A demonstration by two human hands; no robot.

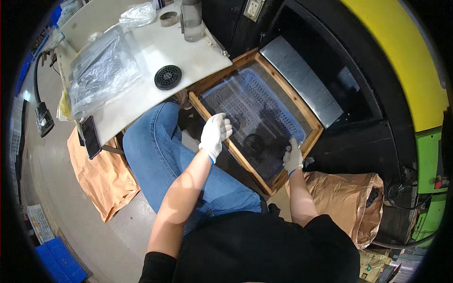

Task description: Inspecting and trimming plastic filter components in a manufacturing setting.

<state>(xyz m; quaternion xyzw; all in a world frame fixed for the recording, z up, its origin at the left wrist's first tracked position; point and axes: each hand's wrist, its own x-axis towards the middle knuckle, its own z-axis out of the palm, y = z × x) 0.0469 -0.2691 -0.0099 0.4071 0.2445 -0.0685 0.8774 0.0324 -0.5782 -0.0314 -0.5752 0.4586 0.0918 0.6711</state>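
Both my hands wear white gloves. My left hand (215, 135) rests with fingers curled on the near left rail of a wooden-framed box (203, 109) that has a clear lid. Under the lid lies a blue slotted tray (264, 101) and a dark round part (254, 143). My right hand (293, 157) presses flat on the lid near the frame's right corner, fingers pointing up. A black round grille disc (168, 77) lies on the white table (155, 47) just left of the box.
On the white table lie a clear plastic bag of dark parts (101, 70), a tape roll (168, 18) and a clear bottle (191, 19); a phone (90, 137) sits at its edge. Brown paper bags (351, 203) stand right and left. A black-and-yellow machine (396, 61) rises behind.
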